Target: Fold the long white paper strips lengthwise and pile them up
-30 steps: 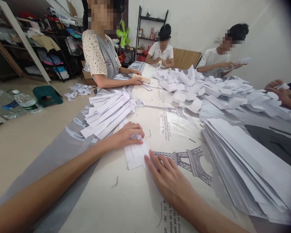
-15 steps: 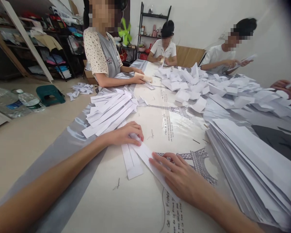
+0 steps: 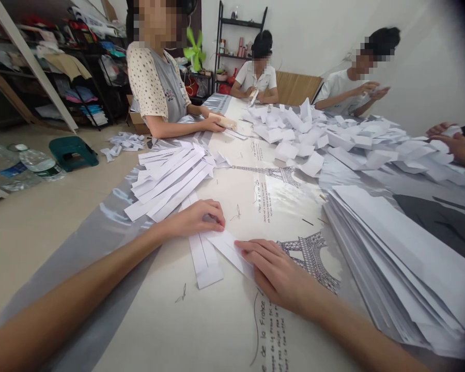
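Observation:
A white paper strip [image 3: 229, 250] slants across the table between my hands. My left hand [image 3: 202, 217] pinches its upper end, thumb and fingers together. On the strip's lower part rests my right hand [image 3: 269, 266], its fingers stretched out and lying close to the paper; the strip's far end is hidden under it. Beneath lies another long paper piece [image 3: 206, 261] with a dark line along it. Beyond my left hand is a fanned pile of white strips [image 3: 170, 178].
To the right lies a tall stack of long white sheets [image 3: 395, 258]. Behind it spreads a heap of folded papers [image 3: 313, 134]. Several people sit or stand around the table [image 3: 170, 315], handling paper. A green stool [image 3: 73, 153] and bottles stand on the floor at left.
The view has shifted slightly. My right hand has drawn its fingers a little closer together on the strip, and my left fingers have closed more at its upper end.

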### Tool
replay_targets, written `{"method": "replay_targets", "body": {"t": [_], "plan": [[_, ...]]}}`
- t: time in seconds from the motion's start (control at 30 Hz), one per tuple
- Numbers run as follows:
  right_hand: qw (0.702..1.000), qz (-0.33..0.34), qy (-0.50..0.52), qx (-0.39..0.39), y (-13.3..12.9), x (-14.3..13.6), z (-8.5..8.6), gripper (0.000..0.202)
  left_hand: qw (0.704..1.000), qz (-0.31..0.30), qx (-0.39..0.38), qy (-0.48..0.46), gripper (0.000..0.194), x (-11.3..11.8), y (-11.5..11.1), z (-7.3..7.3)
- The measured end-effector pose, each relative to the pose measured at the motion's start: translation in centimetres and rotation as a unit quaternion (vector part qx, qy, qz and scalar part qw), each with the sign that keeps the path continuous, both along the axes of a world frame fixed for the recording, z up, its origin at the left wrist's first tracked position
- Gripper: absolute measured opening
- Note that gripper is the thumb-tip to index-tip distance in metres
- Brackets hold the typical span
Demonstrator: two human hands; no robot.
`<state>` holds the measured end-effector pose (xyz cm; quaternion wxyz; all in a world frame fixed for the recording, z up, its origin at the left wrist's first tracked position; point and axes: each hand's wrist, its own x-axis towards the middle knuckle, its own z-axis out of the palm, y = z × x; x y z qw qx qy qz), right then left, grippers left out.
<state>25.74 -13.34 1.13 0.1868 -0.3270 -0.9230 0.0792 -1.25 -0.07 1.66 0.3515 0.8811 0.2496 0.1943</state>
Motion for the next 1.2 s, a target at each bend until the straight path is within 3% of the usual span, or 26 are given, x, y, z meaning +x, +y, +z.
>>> {"method": "replay_targets", "body": {"t": [0.13,0.5,0.77,0.97,1.07,1.2], "plan": [[1.0,0.001,-0.007,-0.013,0.0,-0.4,-0.1,0.047,1.0,0.004,-0.023,0.013,0.017,0.2,0.2,0.1],[0.997,0.002,-0.082,0.003,-0.3,-0.4,-0.3,0.064,0.998,0.011,0.016,0.053,0.015,0.3,0.1,0.3],[0.997,0.0,-0.081,0.019,-0.3,-0.7,-0.5,0.063,0.978,0.036,0.175,0.103,0.02,0.2,-1.9,0.6],[0.995,-0.009,-0.095,0.02,-0.4,-1.0,0.4,0.064,0.92,0.104,0.345,0.158,0.03,0.7,-4.4,-0.6],[0.994,-0.014,-0.108,0.024,-0.4,-1.2,0.4,0.063,0.905,0.124,0.364,0.181,0.033,0.9,-5.0,-1.0],[0.993,-0.015,-0.112,0.035,-0.4,-1.3,0.1,0.065,0.922,0.126,0.33,0.158,0.038,1.0,-5.4,-0.6]]}}
